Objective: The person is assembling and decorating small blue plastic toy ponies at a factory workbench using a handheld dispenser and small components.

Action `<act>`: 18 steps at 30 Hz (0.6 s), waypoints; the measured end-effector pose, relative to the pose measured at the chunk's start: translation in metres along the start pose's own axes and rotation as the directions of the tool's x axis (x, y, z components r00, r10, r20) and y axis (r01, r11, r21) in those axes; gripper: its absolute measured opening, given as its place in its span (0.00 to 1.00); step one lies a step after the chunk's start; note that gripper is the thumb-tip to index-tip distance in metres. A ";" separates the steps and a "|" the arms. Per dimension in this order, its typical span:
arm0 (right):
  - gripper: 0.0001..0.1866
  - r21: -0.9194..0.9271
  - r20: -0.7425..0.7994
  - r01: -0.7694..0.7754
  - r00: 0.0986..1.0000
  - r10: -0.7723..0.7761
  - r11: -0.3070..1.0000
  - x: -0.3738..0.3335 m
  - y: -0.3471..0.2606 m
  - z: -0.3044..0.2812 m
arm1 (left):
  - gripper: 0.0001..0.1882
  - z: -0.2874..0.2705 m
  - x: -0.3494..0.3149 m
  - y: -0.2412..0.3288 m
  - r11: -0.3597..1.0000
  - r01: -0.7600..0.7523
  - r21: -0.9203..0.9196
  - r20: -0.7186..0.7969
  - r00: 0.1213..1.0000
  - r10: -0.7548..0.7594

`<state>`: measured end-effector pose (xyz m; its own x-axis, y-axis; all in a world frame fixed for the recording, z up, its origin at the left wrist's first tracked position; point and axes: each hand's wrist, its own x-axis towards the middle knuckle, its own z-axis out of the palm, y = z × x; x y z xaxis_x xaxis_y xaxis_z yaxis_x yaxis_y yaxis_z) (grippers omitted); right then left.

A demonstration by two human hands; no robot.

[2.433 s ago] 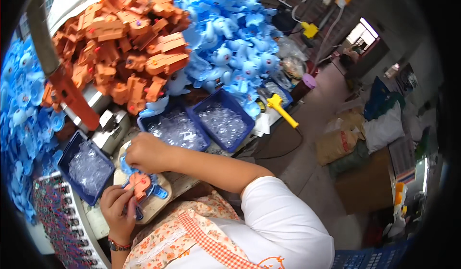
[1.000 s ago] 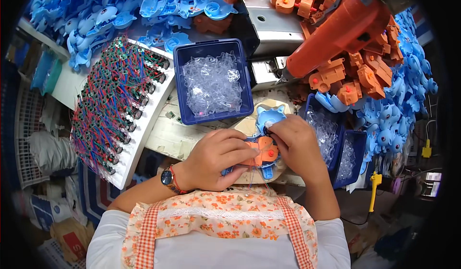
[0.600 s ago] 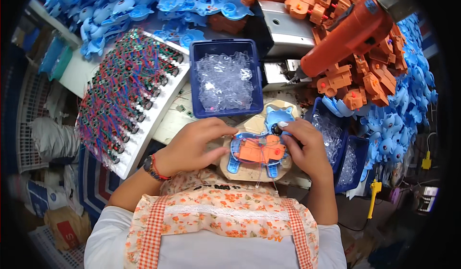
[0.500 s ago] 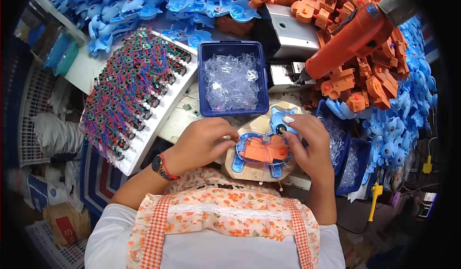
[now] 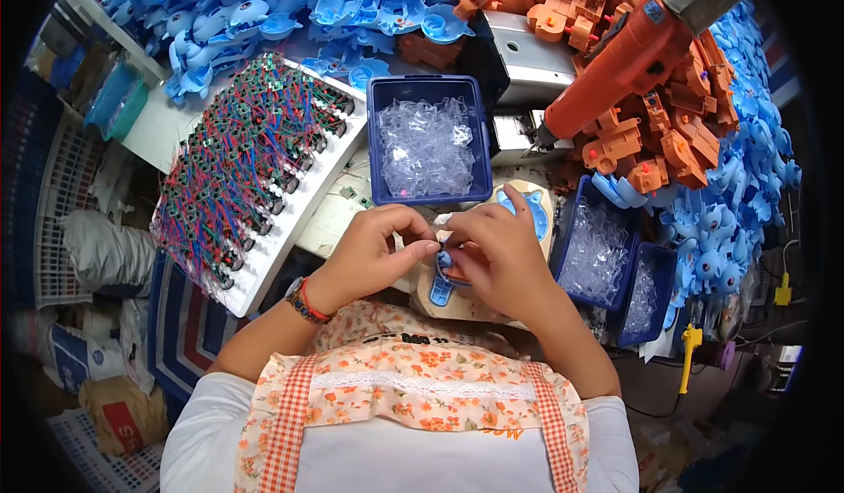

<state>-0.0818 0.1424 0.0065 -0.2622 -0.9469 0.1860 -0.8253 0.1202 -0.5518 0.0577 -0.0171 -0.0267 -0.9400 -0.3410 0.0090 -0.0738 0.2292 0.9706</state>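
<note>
My left hand [image 5: 374,251] and my right hand [image 5: 501,255] meet at the left end of a blue plastic toy shell [image 5: 440,292]. The shell lies in a pale, wood-like holding block [image 5: 479,306]. Fingers and thumbs of both hands are pinched close together there; whatever tiny thing they hold is hidden. Only a sliver of the orange part inside the shell shows beneath my right hand, which covers most of it. Beyond that hand, the shell's round blue upper end [image 5: 536,215] stays in sight.
Behind the block stands a blue bin [image 5: 429,196] of clear plastic pieces. A white tray [image 5: 290,229] of wired circuit boards lies left. An orange power screwdriver [image 5: 615,75] hangs at right, before piled orange housings [image 5: 694,146] and blue shells [image 5: 716,238]. Two smaller bins [image 5: 635,260] sit right.
My right hand has moved left from the shell's upper right end to its left side, joining my left hand. The orange part, visible before, is now mostly covered.
</note>
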 end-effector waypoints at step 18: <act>0.08 -0.105 0.063 0.210 0.977 -0.204 0.972 -0.004 0.008 -0.012 | 0.05 0.016 -0.015 -0.011 0.941 -0.189 0.282 -0.078 0.973 0.219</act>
<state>-0.0937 0.1506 0.0112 -0.0566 -0.9683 0.2432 -0.9097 -0.0504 -0.4122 0.0676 0.0005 -0.0410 -0.9044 -0.3525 0.2403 0.0148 0.5370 0.8435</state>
